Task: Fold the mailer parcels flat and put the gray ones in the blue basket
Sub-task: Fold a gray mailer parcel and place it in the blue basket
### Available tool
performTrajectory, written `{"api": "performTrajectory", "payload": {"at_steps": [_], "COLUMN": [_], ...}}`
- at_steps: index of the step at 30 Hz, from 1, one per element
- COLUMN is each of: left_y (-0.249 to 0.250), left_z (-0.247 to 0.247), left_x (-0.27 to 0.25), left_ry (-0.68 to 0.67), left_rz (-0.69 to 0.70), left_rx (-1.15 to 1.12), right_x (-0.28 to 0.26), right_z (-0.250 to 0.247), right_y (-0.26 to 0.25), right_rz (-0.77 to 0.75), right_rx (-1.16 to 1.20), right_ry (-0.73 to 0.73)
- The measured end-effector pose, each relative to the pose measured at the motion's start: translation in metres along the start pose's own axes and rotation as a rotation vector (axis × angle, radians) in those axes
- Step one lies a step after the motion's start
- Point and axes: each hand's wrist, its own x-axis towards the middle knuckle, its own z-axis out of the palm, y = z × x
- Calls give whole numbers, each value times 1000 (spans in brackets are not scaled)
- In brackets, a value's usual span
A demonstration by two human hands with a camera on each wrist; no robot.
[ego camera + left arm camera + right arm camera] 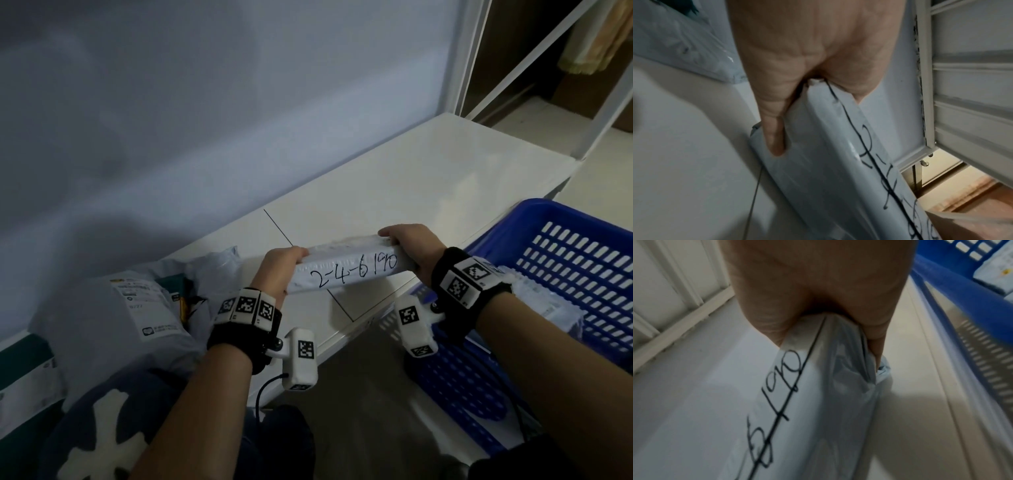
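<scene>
A folded gray mailer parcel [346,269] with "2-4-6190" handwritten on it hangs in the air above the white table [428,178]. My left hand [279,270] grips its left end, and in the left wrist view the fingers [774,129] curl under the parcel [828,170]. My right hand [409,246] grips its right end; the right wrist view shows the plastic [818,394] bunched in that fist [818,296]. The blue basket [565,274] stands to the right, with a gray mailer [544,301] lying inside it.
A heap of gray mailers with labels [130,308] lies at the table's left end against the wall. A white metal frame [469,58] rises at the back right. A dark cushion with white shapes [102,431] sits at the lower left.
</scene>
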Motion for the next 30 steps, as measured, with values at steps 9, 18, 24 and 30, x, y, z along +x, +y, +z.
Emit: {"api": "performTrajectory", "payload": {"at_steps": [9, 18, 24, 30], "left_y": [-50, -31, -34, -56], "left_z": [7, 9, 39, 37], "left_x": [19, 36, 37, 48], "left_ry": [32, 175, -80, 21], "left_rz": [332, 403, 452, 432], "left_rx": [688, 330, 528, 1145], "right_x": [4, 31, 23, 42], "right_z": [13, 21, 61, 54], "right_y": [29, 33, 31, 63], "right_rz": [-90, -155, -505, -547], "right_rx": [-619, -668, -732, -950], "right_ry": [-92, 159, -53, 31]}}
